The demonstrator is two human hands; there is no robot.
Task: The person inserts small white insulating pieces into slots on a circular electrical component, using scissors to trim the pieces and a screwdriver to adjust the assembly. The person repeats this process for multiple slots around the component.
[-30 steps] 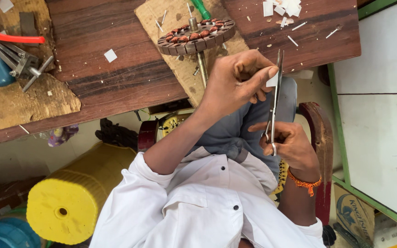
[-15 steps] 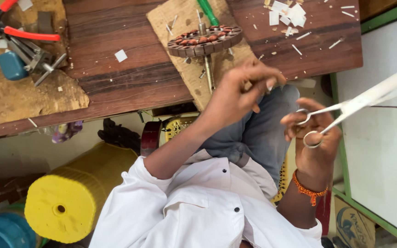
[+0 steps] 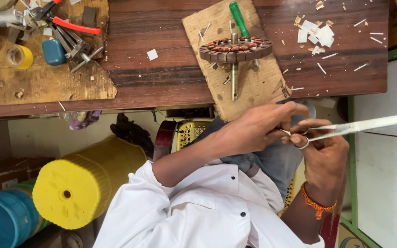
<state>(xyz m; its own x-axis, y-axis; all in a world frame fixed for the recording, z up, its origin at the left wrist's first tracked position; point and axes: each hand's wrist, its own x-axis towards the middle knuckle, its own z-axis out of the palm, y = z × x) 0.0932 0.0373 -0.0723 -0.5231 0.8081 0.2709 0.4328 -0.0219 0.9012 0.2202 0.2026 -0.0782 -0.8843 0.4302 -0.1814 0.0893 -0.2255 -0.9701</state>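
Observation:
My right hand (image 3: 320, 158) holds a pair of metal scissors (image 3: 368, 124), a finger through one ring, the long blades pointing right over a white panel. My left hand (image 3: 253, 131) meets it from the left, its fingertips pinched at the handle end of the scissors; whether a scrap is between them is hidden. Both hands hover over my lap, just below the front edge of the wooden table (image 3: 161, 78). On the table, a round motor stator (image 3: 235, 48) with copper windings lies on a cardboard piece (image 3: 258, 87).
A green-handled screwdriver (image 3: 238, 18) lies behind the stator. White paper scraps (image 3: 315, 34) are scattered at the right. Red-handled pliers (image 3: 74, 26), a yellow tape roll (image 3: 19, 56) and metal tools sit at the left. A yellow drum (image 3: 76, 183) and a blue drum (image 3: 1, 220) stand underneath.
The scissors swung from upright to pointing right. My left hand came down from near the table edge and joined my right hand at the scissors' handles.

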